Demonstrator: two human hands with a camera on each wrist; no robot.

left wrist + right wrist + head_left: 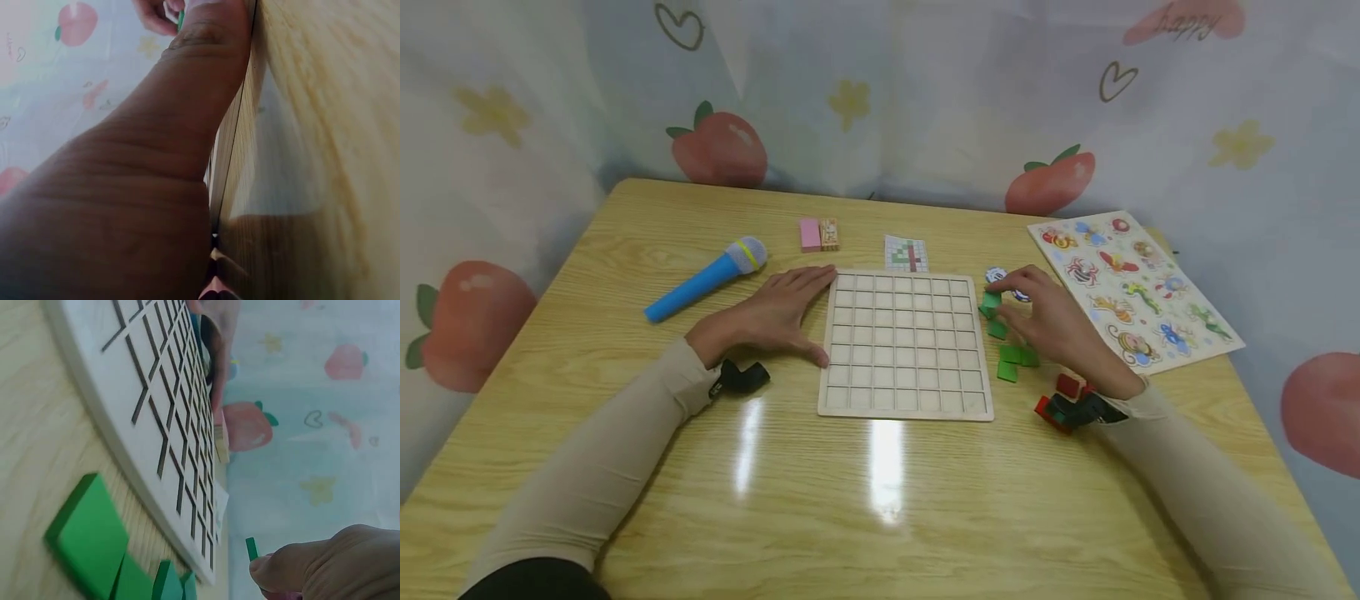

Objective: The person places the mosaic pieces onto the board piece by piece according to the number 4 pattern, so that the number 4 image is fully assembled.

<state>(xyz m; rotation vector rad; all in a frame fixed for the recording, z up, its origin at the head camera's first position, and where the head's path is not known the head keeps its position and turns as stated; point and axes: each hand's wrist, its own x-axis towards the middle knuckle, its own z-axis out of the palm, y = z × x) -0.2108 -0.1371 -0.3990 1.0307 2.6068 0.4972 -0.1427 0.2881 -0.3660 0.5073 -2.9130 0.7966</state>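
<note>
A pale wooden grid board (904,337) lies flat at the middle of the table, its square cells bare. My left hand (775,312) rests at the board's left edge with fingers and thumb spread, the thumb near the lower part and the fingertips at the top corner. Just off the board's right side, my right hand (1060,325) pinches a small green square tile (251,549), seen edge-on in the right wrist view. Several loose green tiles (1007,372) lie below the fingers, between the hand and the board; in the right wrist view green tiles (87,537) show close up.
Red tiles (1067,385) sit under the right wrist, partly hidden. Beyond the board lie a pattern card (906,253), a pink block (810,235) and round chips (996,274). A blue toy microphone (700,283) lies left, a sticker sheet (1075,271) right.
</note>
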